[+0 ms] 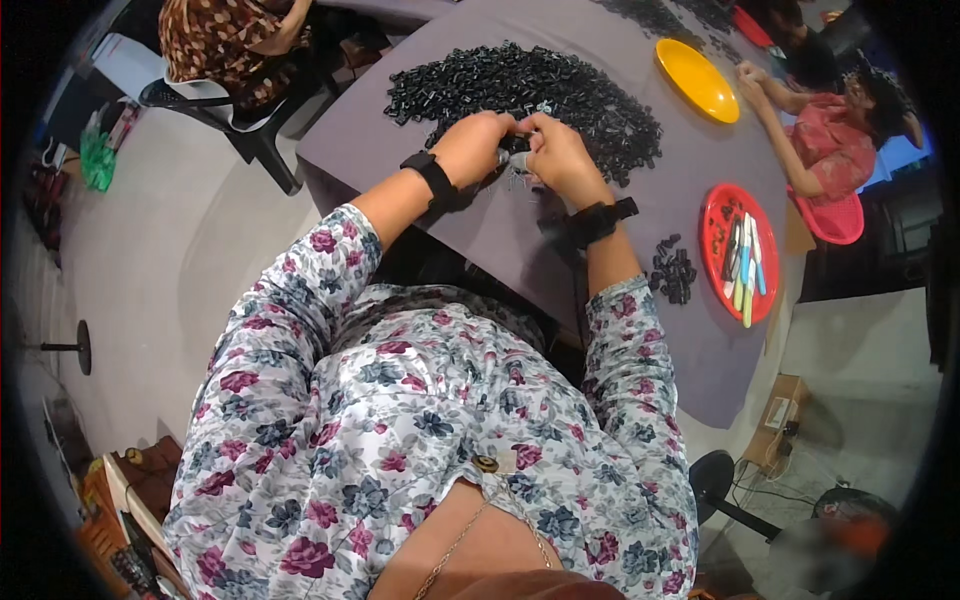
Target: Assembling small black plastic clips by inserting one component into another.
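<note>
My left hand (pixel 472 147) and my right hand (pixel 563 158) meet over the near edge of a large heap of small black pieces (pixel 500 80). Both are closed, fingertips pinched together around a small black piece (pixel 514 144), mostly hidden by the fingers. Something grey shows at the fingertips; I cannot tell whether it is a finger cover or part of what is held. Thin pale bits hang or lie just below them. Each wrist wears a black band.
A grey cloth covers the table (pixel 465 225). To the right are a smaller group of black pieces (pixel 674 270), a red plate (pixel 712 240) with several knife-like tools (pixel 745 265), and a yellow plate (pixel 697 80). People sit at far left and right; a black chair (pixel 262 150) stands left.
</note>
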Action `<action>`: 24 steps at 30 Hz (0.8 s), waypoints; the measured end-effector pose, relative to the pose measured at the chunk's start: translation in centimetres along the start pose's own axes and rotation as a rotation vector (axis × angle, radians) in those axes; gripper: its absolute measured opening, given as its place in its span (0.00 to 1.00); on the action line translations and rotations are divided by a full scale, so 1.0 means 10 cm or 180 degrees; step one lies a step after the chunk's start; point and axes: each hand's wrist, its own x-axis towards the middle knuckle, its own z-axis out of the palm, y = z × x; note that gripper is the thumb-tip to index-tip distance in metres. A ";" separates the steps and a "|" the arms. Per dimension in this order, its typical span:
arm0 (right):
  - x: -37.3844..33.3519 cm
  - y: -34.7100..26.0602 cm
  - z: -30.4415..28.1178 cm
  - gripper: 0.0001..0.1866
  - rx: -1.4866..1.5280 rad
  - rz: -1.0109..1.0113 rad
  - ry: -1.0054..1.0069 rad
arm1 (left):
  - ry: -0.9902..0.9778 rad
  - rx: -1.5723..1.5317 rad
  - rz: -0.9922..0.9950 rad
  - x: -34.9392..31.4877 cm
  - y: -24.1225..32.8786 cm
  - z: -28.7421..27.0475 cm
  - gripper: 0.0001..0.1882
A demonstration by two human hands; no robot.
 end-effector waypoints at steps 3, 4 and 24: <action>-0.01 -0.02 0.00 0.24 0.0581 -0.0176 0.0035 | 0.0087 -0.0033 0.0016 0.04 -0.03 -0.10 0.21; -0.05 -0.05 -0.04 0.24 0.0663 -0.0222 0.0098 | 0.0106 -0.0127 0.0005 0.01 -0.02 -0.16 0.22; 0.08 -0.19 0.30 0.15 -0.0601 -0.1028 -0.0774 | -0.0028 0.0118 -0.0318 -0.29 -0.39 -0.28 0.14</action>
